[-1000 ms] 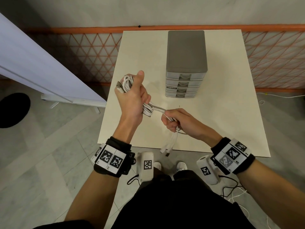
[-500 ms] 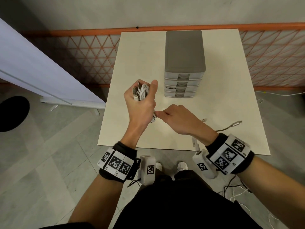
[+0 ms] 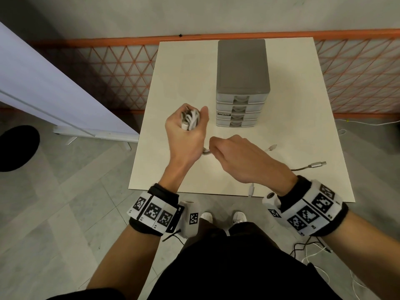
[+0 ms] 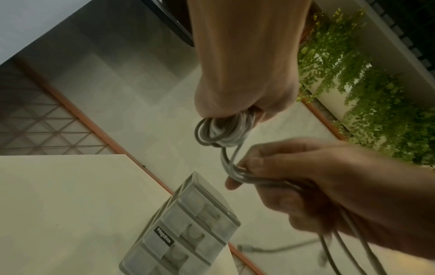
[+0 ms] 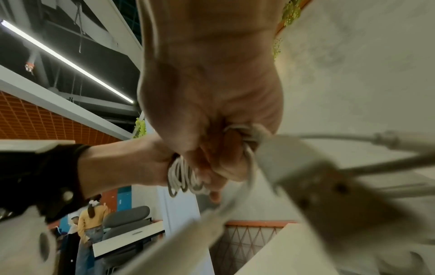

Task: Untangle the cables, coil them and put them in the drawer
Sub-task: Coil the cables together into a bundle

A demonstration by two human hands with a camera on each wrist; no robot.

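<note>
Head view: cables coiled in the fist, tails still loose, drawers shut

Head cam shows the left hand (image 3: 187, 135) closed as a fist round the coil of cables (image 3: 190, 119), held up above the table (image 3: 184, 83), just in front-left of the drawer unit (image 3: 242, 83). The right hand (image 3: 240, 161) is right beside it, fingers curled and pinching the loose strands that run out of the coil; the left wrist view shows this pinch clearly.

Progress, as I judge it: the coiling is mostly done but not finished. Some tails are still free: one grey plug end (image 3: 317, 164) lies on the table to the right, a white plug (image 3: 272, 146) is near it, and another end (image 3: 251, 189) hangs at the table edge. Whether the cables are fully untangled I cannot tell. All 4 drawers look closed, so opening one and putting the bundle inside is still left.

Orientation: the coil's long axis runs approx. through the fist, loops sticking out at both sides. The free strands go from the coil toward the right hand, then trail to the right.
</note>
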